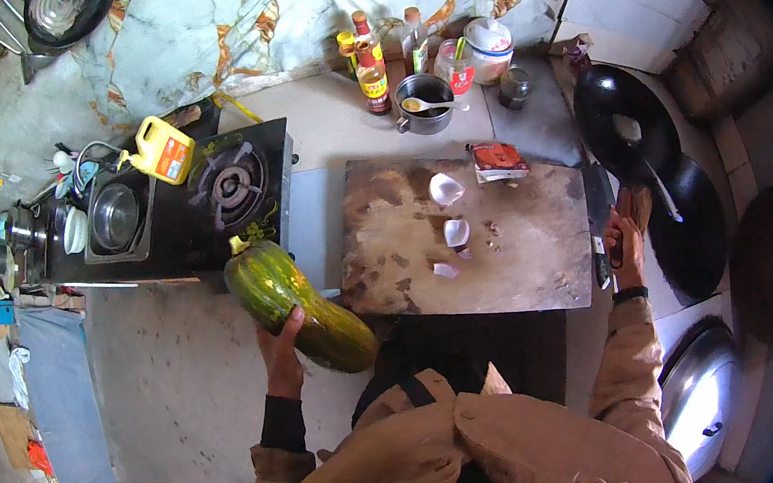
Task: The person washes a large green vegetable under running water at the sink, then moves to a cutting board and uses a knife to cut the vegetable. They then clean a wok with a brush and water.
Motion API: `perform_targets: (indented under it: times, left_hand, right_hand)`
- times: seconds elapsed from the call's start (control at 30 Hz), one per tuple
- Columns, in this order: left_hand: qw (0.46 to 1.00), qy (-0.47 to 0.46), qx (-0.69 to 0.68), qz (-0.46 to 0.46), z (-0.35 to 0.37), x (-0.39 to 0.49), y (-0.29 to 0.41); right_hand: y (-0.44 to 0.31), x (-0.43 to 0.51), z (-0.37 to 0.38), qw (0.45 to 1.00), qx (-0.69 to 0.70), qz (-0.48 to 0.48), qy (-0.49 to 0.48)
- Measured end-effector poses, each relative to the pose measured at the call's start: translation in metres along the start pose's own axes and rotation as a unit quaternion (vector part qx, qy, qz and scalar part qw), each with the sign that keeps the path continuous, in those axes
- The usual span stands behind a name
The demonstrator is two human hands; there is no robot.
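My left hand (282, 354) holds a long green-and-yellow squash (294, 300) around its middle, its stem towards the stove. The squash hangs in the air, left of the wooden cutting board (386, 241). My right hand (627, 247) is at the board's right edge with its fingers curled. A dark blade lies there, near a black knife handle (601, 262), and a brown wooden piece (637, 204) sits just beyond the fingers. What the fingers close on is hidden. On the board lie pinkish-white peel pieces (447, 189) and a red packet (498, 159).
A gas burner (230, 182) with a yellow jug (163, 151) beside it is at the left. Sauce bottles (374, 86), a small pot (427, 123) with a spoon, and jars (490, 53) line the back. Black woks (626, 112) and a shiny lid (706, 396) stand at the right.
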State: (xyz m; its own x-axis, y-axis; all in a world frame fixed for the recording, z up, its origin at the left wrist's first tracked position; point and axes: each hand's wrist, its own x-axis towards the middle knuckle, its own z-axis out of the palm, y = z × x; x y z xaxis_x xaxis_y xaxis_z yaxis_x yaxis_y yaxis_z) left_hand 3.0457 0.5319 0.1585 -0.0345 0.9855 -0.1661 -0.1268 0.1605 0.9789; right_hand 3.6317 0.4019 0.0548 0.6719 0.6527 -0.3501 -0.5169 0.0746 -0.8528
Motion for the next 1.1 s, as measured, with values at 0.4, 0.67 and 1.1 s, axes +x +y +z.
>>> perform_targets:
  times: [0.4, 0.67, 1.1]
  left_hand:
    - [0.992, -0.001, -0.11, -0.066, -0.05, 0.041, -0.02]
    - [0.983, -0.003, -0.151, -0.099, -0.087, 0.041, -0.008]
    - [0.976, 0.119, -0.162, -0.083, -0.192, 0.019, 0.005]
  right_hand:
    - [-0.038, -0.187, 0.161, 0.976, -0.211, -0.015, -0.057]
    - [0.022, -0.217, 0.3, 0.917, -0.197, 0.173, -0.3]
    - [0.181, -0.215, 0.468, 0.835, -0.17, 0.233, -0.469]
